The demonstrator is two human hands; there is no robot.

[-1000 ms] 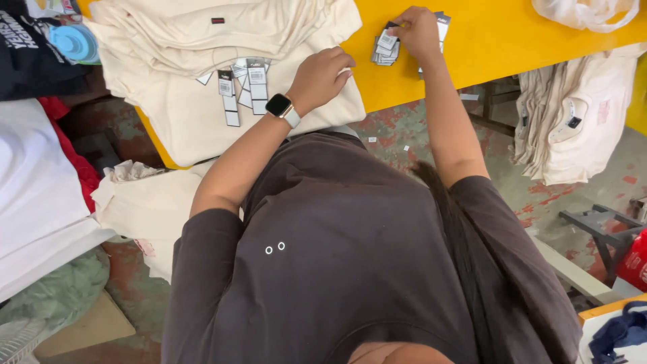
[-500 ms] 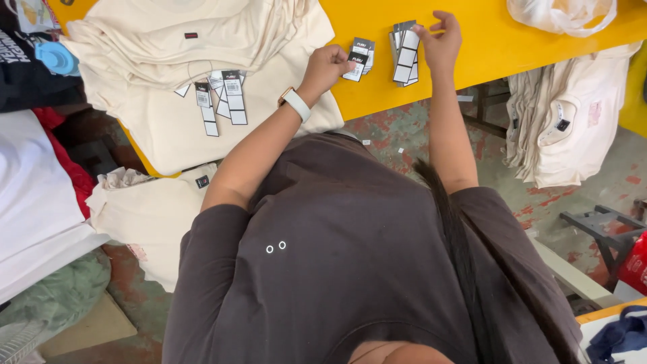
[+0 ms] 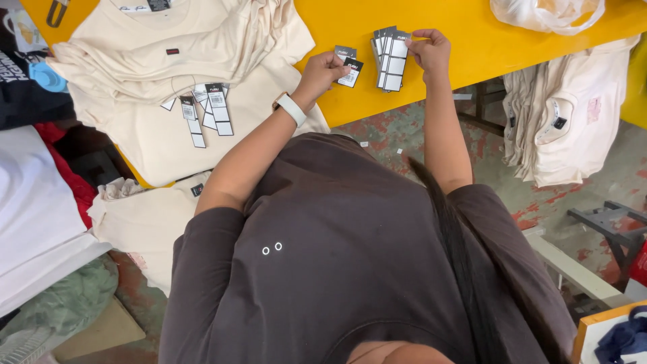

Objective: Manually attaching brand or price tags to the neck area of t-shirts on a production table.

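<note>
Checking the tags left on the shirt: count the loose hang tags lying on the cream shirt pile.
3, as far as shows: one long tag on the left, one on the right, one smaller at far left. More may be hidden beneath them.

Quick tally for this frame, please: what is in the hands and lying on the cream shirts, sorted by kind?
Fanned bundle of hang tags in the right hand: 1 bundle; the tags in it overlap too much to count
Small tags pinched by the left hand: 2
Loose tags lying on the cream shirts: about 4
Total: about 7 items
</note>
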